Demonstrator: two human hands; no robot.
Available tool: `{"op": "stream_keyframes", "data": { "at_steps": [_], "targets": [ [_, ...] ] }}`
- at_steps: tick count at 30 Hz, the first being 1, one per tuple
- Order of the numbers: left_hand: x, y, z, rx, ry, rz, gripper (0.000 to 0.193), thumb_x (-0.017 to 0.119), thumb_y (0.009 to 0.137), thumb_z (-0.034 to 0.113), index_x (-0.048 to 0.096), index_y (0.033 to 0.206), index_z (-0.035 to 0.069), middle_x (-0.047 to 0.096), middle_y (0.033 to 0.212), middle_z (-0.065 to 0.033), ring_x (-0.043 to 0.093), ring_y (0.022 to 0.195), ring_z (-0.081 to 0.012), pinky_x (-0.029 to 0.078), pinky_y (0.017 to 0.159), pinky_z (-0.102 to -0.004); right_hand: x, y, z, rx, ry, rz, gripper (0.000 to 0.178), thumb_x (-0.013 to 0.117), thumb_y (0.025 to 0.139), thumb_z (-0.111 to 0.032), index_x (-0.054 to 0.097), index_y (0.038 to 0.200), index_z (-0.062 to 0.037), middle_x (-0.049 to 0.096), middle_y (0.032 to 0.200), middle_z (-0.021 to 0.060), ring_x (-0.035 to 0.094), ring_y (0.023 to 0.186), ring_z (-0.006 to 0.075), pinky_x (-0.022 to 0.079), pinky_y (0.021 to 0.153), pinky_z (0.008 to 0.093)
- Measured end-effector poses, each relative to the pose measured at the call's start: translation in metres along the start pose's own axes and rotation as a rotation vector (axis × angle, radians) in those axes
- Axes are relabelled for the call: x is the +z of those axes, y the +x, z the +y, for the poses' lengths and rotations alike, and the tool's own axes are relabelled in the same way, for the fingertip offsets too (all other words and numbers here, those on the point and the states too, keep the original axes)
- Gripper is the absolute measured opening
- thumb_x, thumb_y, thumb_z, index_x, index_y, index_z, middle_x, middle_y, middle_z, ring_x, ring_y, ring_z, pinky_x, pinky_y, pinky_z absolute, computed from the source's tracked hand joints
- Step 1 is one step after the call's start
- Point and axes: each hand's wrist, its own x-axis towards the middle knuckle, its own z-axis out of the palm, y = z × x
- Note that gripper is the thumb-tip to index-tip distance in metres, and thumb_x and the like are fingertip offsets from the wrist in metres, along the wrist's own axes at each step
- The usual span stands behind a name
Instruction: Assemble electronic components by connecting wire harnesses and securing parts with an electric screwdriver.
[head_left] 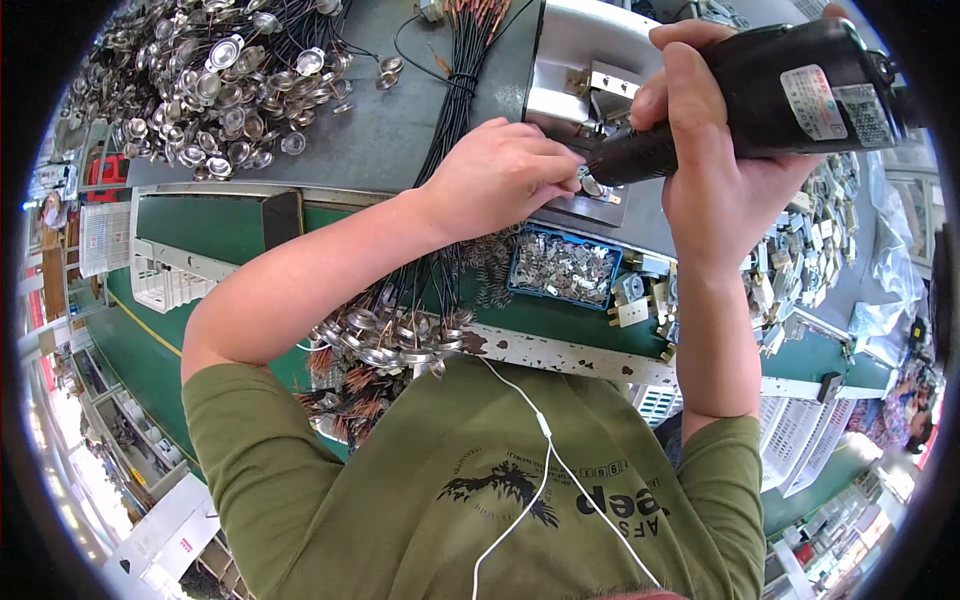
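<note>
While the person's right hand (pixel 712 195) wraps around a thick black cylindrical power tool (pixel 750 100), the left hand (pixel 508 172) has its fingers drawn together just beside the tool's tapered end — what they pinch, one cannot tell. Near them, a silver block-shaped metal fixture (pixel 613 80) stands on a grey metal table (pixel 385 140). Between the 2 forearms sits a blue rectangular plastic tray (pixel 555 297) — full of small silver metal pieces (pixel 565 266).

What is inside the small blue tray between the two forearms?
The blue tray holds a jumbled heap of small silvery metal pieces. They cover its floor, so the bottom and anything buried lower cannot be seen.
</note>
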Motion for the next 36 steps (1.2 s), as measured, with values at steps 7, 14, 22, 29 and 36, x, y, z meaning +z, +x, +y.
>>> {"op": "stream_keyframes", "data": {
  "at_steps": [7,14,22,29,36],
  "targets": [
    [-0.002,0.002,0.002,-0.008,0.001,-0.039,0.010,0.076,0.082,0.015,0.070,0.090,0.013,0.072,0.098,-0.0006,0.068,0.095,-0.0219,0.051,0.083,-0.0384,0.002,-0.001,0.009,-0.047,0.014,-0.004,0.058,0.064,0.093,0.009,0.037,0.144,0.0018,0.072,0.099,0.0169,0.065,0.064,0.0142,0.055,0.058,0.0275],
    [0.003,0.002,0.000,0.025,-0.010,0.043,0.009,0.075,0.082,0.018,0.068,0.088,0.018,0.069,0.085,0.0031,0.067,0.091,-0.0196,0.049,0.081,-0.0372,0.004,-0.004,0.012,0.029,-0.075,0.001,0.014,0.070,0.091,0.006,0.064,0.103,0.0060,0.071,0.090,0.0119,0.063,0.063,0.0114,0.052,0.057,0.0247],
    [0.003,0.003,0.000,0.044,0.021,0.023,0.009,0.074,0.082,0.019,0.067,0.086,0.017,0.068,0.084,0.0028,0.067,0.091,-0.0191,0.049,0.078,-0.0373,0.030,0.004,-0.004,0.279,-0.112,0.164,0.041,0.071,0.088,0.007,0.046,0.119,-0.0010,0.068,0.093,0.0066,0.065,0.072,0.0104,0.053,0.061,0.0246],
    [-0.001,0.005,-0.002,-0.001,-0.061,-0.020,0.009,0.073,0.083,0.019,0.068,0.089,0.013,0.068,0.087,-0.0008,0.067,0.093,-0.0241,0.051,0.078,-0.0399,0.021,0.011,-0.001,0.322,-0.012,0.078,0.040,0.074,0.085,0.004,0.050,0.117,-0.0022,0.068,0.094,0.0060,0.064,0.074,0.0095,0.054,0.063,0.0251],
    [-0.014,0.013,0.011,-0.250,-0.047,-0.163,0.024,0.071,0.089,0.025,0.066,0.105,0.008,0.069,0.091,-0.0098,0.067,0.095,-0.0323,0.054,0.082,-0.0456,0.006,0.025,-0.001,0.436,0.004,-0.192,0.012,0.074,0.086,-0.002,0.068,0.096,0.0014,0.067,0.077,0.0028,0.062,0.062,0.0080,0.050,0.057,0.0236]
  ]
}}
